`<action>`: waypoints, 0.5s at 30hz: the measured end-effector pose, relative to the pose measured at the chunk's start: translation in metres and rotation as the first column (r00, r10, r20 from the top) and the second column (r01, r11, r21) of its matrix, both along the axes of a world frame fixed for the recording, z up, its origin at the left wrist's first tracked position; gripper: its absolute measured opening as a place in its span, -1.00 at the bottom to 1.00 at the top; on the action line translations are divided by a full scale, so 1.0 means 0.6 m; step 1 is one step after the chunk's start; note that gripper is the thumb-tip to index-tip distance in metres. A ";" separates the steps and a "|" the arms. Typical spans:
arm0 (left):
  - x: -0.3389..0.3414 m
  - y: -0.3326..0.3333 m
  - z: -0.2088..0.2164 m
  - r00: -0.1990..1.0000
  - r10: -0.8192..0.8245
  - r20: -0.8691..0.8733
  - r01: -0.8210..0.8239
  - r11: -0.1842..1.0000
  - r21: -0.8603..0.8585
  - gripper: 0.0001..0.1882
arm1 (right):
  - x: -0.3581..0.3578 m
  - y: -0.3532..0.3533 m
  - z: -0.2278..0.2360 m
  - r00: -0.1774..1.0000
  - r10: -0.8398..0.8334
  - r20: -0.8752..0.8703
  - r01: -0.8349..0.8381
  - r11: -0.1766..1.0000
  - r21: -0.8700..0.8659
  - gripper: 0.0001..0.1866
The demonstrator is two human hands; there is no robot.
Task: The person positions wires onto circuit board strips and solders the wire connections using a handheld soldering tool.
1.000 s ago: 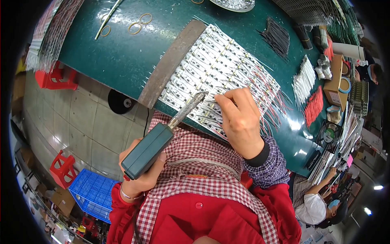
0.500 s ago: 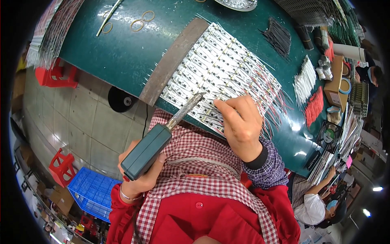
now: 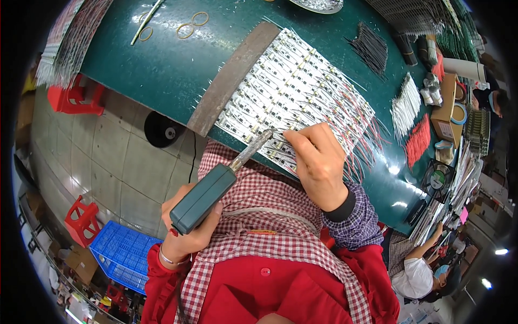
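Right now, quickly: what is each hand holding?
Left hand: closed around the green-handled soldering iron.
Right hand: curled over the white circuit boards; whether it pinches anything cannot be told.

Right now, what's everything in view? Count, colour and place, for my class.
soldering iron: one, green, in left hand
circuit boards: many, white, table's middle
bar: one, brown, boards' left edge
wire piles: three; black, white, red; right of boards
rubber bands: several, tan, upper left
stick: one, pale, upper left
dish: one, silvery, top edge
table: one, green, beneath these
stools: at least two, red, left
crate: one, blue, lower left
cardboard box: one, brown, right
fan: one, black, right
other people: at least two, one in white, right
other clutter: uncounted, mixed, edges
apron: one, red-white check, worn
left hand: one, bare, round the handle
right hand: one, bare, over boards, grip unclear
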State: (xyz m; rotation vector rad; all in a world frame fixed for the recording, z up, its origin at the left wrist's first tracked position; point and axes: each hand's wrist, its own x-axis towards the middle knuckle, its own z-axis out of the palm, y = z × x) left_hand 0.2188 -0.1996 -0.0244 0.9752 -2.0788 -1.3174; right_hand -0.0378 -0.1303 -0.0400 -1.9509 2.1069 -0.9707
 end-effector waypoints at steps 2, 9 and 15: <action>-0.001 0.001 0.000 1.000 0.002 0.011 -0.002 1.000 0.004 -0.75 | 0.000 0.000 0.001 1.000 0.000 -0.007 0.000 1.000 0.001 -0.64; 0.006 0.000 0.006 0.998 -0.008 0.056 0.005 0.999 0.053 -0.77 | 0.003 -0.002 0.003 0.999 0.003 -0.037 -0.002 1.000 0.018 -0.64; 0.026 0.015 -0.003 0.995 0.045 0.089 -0.054 0.994 0.098 -0.75 | 0.001 0.000 0.005 0.999 -0.001 -0.042 0.003 0.999 0.042 -0.62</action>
